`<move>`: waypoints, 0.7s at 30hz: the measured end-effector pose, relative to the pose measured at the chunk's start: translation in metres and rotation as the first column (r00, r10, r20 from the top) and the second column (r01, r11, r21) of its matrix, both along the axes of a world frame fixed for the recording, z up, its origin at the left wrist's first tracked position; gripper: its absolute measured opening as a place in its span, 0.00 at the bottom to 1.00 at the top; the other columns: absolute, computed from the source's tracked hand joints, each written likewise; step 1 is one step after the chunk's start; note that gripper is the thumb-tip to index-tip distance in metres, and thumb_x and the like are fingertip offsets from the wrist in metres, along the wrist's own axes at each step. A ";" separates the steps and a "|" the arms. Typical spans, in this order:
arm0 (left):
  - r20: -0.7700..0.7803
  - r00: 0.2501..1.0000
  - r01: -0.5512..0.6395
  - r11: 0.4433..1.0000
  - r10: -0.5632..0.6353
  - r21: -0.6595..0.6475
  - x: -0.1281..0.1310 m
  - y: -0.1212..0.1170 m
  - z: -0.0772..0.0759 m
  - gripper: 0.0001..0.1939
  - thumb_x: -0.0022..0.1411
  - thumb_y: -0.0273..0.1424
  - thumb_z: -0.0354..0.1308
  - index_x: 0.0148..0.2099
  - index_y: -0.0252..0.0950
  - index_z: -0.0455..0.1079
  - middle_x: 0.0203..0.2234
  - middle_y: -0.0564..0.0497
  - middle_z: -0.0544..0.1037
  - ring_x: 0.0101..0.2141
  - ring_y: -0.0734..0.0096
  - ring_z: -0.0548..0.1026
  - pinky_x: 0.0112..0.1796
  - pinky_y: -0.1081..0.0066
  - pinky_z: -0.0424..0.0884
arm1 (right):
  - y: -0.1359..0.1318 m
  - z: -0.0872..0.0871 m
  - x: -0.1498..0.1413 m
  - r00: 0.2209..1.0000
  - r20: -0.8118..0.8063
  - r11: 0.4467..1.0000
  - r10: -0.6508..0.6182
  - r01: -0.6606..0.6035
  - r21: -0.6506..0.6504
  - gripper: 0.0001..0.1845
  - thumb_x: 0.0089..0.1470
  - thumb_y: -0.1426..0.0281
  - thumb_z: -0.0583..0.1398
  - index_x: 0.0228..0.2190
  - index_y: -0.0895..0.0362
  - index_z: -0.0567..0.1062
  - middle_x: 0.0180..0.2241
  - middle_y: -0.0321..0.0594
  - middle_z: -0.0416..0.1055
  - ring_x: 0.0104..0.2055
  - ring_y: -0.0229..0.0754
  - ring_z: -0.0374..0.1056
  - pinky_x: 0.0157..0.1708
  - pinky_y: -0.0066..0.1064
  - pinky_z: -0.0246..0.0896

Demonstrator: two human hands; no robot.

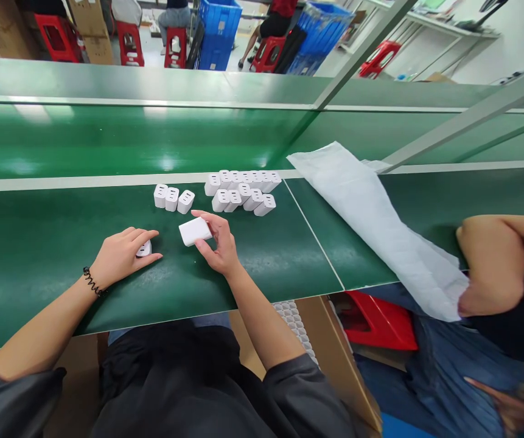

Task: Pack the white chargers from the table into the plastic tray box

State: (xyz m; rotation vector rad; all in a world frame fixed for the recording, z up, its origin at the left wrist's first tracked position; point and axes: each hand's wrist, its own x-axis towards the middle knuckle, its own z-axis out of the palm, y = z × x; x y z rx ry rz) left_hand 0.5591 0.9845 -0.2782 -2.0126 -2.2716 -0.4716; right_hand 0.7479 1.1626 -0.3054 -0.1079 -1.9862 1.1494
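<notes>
My right hand (pixel 217 242) is closed on a white charger block (pixel 195 231), held just above the green table (pixel 38 255). My left hand (pixel 122 255) rests on the table with its fingers curled over another white charger (pixel 144 249), mostly hidden beneath them. Just beyond my hands, three white chargers (pixel 173 198) stand in a short row. To their right lies a larger cluster of several chargers (pixel 243 190) in two rows.
A white sheet of wrapping material (pixel 380 225) lies diagonally across the table at right. A co-worker's bent arm (pixel 494 261) leans on the table's right end. A green conveyor belt (pixel 106 140) runs behind. A box with trays sits below the table edge (pixel 296 322).
</notes>
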 end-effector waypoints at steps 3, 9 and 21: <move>-0.019 1.000 0.001 1.000 -0.001 -0.002 0.000 0.000 0.001 0.25 0.66 0.51 0.52 0.54 0.39 0.72 0.43 0.46 0.80 0.42 0.60 0.78 0.35 0.65 0.73 | 0.000 0.002 0.001 1.000 -0.004 1.000 -0.009 0.009 -0.010 0.22 0.62 0.62 0.57 0.55 0.50 0.60 0.58 0.51 0.67 0.57 0.50 0.68 0.51 0.46 0.69; -0.038 0.999 0.008 1.000 -0.008 0.001 0.000 0.000 0.002 0.25 0.66 0.51 0.52 0.54 0.39 0.72 0.42 0.47 0.81 0.41 0.60 0.78 0.35 0.65 0.72 | 0.001 0.004 0.002 0.999 0.005 0.999 -0.034 0.034 -0.013 0.21 0.62 0.60 0.56 0.55 0.51 0.60 0.58 0.52 0.67 0.56 0.49 0.69 0.49 0.45 0.70; -0.029 1.000 0.011 1.000 -0.011 0.007 0.000 0.000 0.002 0.25 0.66 0.51 0.52 0.54 0.39 0.72 0.42 0.46 0.81 0.41 0.60 0.78 0.36 0.66 0.73 | 0.004 0.003 0.003 0.999 -0.002 0.999 -0.055 0.055 0.001 0.21 0.62 0.60 0.54 0.55 0.50 0.59 0.59 0.51 0.67 0.55 0.49 0.69 0.48 0.45 0.70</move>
